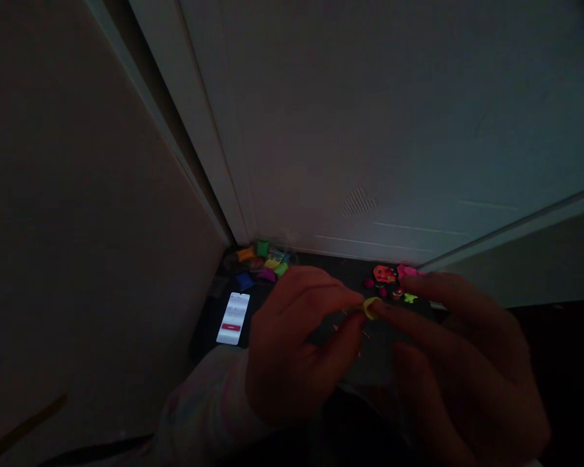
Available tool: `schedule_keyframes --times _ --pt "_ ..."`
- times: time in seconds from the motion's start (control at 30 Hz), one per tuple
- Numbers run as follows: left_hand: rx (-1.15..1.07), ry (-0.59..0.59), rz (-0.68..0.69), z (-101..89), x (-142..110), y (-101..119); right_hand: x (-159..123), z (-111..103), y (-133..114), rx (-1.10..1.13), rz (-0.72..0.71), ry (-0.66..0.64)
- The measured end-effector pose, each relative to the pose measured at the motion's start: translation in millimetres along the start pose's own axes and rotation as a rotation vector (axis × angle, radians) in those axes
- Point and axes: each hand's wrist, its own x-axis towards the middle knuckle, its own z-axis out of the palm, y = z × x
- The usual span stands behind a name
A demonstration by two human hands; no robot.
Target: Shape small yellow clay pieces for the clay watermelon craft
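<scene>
My left hand (306,344) is closed, pinching a small yellow ring-shaped piece (370,308) that looks like soft modelling clay. The ring stands out just past the thumb and forefinger. From the other side, one fingertip of my right hand (462,363) touches the ring. The right thumb is held apart from that finger, and the other right fingers are spread. Beneath the hands lies a dark tabletop (379,357) with a few tiny pinkish scraps (365,334) on it. Dim light blurs the fine details.
A lit phone (233,318) lies left of my left hand. Behind it are several coloured packets (244,280). Small bright moulded pieces (384,274) sit at the back right, partly behind my right hand. A pale panel (394,130) with a heart mark rises behind the table.
</scene>
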Motion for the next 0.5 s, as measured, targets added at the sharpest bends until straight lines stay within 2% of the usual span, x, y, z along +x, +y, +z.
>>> schedule_keyframes --times 0.5 --pt "-0.043 0.012 -0.015 1.6 -0.3 -0.7 -0.3 -1.9 3.6 0.014 -0.048 -0.002"
